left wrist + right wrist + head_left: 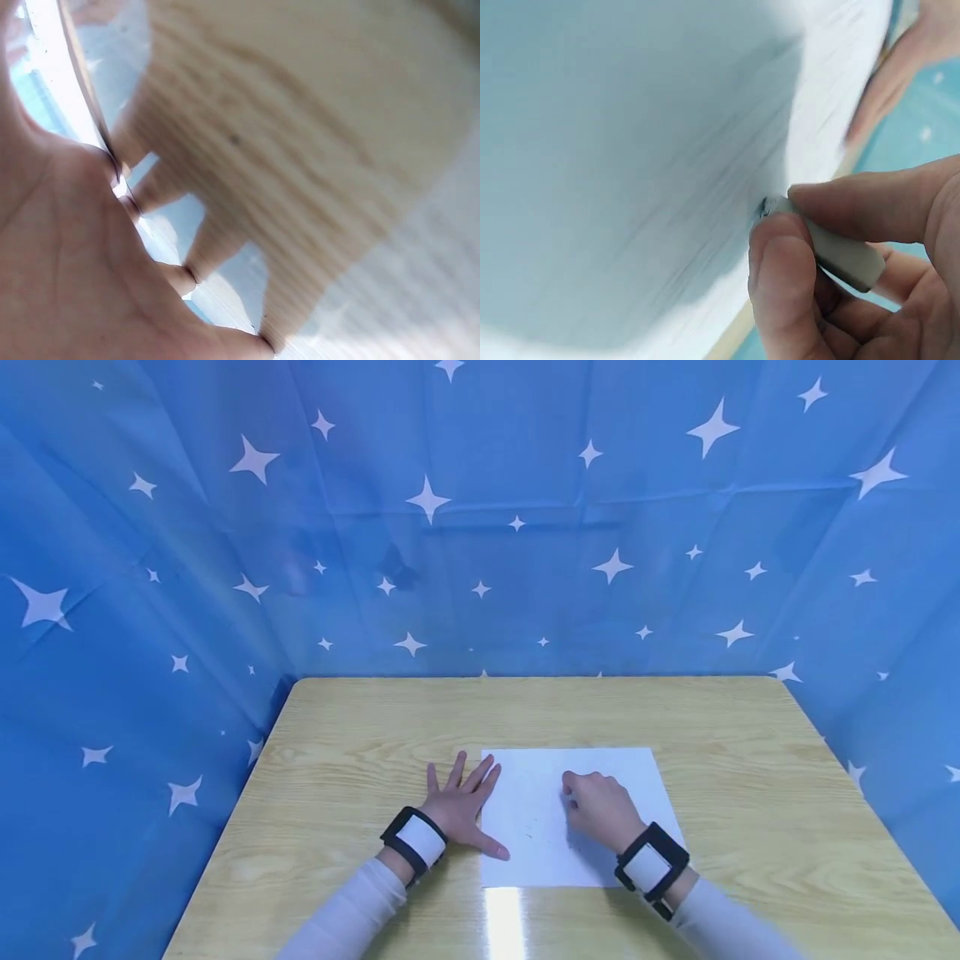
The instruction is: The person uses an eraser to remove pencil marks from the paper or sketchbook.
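A white sheet of paper [525, 785] lies flat on the wooden table. My left hand [457, 810] is spread over its left edge, thumb and some fingertips on the sheet and the rest on the wood. In the left wrist view the palm [67, 247] shows close over the glossy table top. Over the middle of the sheet, my right hand [600, 806] pinches a small pale eraser [851, 259] between thumb and fingers. The eraser's darkened tip meets the paper [667, 150], where faint grey streaks run. From the head view the eraser is hidden under the hand.
The light wood table [360, 735] stretches out on every side of the sheet. Behind and beside it hangs a blue curtain [510, 443] with white stars. Several small dark specks [529, 836] lie on the paper between the hands. Each wrist wears a black and white band [652, 870].
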Available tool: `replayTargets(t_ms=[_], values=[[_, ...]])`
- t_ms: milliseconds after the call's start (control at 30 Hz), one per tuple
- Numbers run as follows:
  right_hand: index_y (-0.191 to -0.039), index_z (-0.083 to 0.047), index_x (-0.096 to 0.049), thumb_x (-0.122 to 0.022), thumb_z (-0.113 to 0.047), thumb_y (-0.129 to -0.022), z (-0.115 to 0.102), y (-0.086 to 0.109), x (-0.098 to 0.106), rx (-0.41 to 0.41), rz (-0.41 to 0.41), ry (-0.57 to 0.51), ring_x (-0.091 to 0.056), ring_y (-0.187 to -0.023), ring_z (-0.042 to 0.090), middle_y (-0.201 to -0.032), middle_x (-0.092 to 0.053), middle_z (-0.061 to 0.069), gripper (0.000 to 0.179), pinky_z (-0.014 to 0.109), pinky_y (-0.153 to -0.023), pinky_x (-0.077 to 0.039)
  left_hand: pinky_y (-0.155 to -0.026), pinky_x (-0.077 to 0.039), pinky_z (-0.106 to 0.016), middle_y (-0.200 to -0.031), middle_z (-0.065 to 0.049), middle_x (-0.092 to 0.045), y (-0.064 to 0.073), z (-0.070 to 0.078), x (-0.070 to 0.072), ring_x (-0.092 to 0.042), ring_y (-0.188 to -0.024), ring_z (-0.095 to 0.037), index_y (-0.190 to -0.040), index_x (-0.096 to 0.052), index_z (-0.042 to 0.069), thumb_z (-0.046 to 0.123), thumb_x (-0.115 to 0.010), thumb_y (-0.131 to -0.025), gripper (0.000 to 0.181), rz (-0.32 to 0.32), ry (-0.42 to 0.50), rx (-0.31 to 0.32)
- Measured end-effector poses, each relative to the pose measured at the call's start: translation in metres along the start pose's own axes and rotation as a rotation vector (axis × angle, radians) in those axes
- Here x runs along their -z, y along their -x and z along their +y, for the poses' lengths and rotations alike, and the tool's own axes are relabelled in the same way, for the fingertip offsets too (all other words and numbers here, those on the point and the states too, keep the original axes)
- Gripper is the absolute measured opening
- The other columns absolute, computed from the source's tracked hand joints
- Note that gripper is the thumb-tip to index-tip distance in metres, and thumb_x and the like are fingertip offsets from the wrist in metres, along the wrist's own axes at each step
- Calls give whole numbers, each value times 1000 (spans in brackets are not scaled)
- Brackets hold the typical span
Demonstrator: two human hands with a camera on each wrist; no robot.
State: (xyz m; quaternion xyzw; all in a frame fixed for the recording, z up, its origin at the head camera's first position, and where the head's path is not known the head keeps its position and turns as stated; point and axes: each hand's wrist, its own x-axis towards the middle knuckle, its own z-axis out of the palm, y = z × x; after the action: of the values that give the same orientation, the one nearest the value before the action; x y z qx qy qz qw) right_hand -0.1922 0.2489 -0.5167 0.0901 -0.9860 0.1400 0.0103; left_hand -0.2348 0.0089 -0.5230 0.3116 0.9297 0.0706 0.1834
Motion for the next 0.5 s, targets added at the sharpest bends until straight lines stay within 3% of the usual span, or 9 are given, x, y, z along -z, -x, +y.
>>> replayTargets(t_ms=[167, 267, 367, 500], values=[[-88, -9, -70, -68, -4, -74, -48, -18, -22, 172, -39, -32, -50, -52, 9, -69, -70, 4, 14, 27, -51, -48, -104, 2, -78, -163, 3, -1, -2, 0, -7, 11, -142, -38, -156, -10, 22, 82, -64, -57, 128, 2, -15, 16], [-91, -8, -71, -68, -5, -75, -58, -21, -25, 180, -60, -53, -50, -52, 9, -69, -70, 4, 17, 26, -50, -47, -105, 3, -78, -163, 4, -1, -2, -2, -7, 12, -142, -37, -156, -10, 22, 83, -63, -57, 128, 13, -10, 19], [-91, -10, -71, -69, -5, -76, -40, -16, -16, 98, -67, -57, -53, -56, 10, -74, -72, 5, 15, 29, -53, -50, -105, 2, -78, -163, 4, 1, -2, -2, -6, 12, -142, -37, -156, -7, 23, 85, -60, -58, 128, 7, -26, 17], [-88, -12, -70, -71, -7, -77, 6, -1, 2, -69, -77, -45, -56, -61, 13, -81, -73, 7, 12, 33, -56, -52, -104, 3, -79, -163, 2, 0, -1, -1, -2, 11, -142, -38, -156, -8, 21, 83, -64, -57, 130, 5, -6, 1]])
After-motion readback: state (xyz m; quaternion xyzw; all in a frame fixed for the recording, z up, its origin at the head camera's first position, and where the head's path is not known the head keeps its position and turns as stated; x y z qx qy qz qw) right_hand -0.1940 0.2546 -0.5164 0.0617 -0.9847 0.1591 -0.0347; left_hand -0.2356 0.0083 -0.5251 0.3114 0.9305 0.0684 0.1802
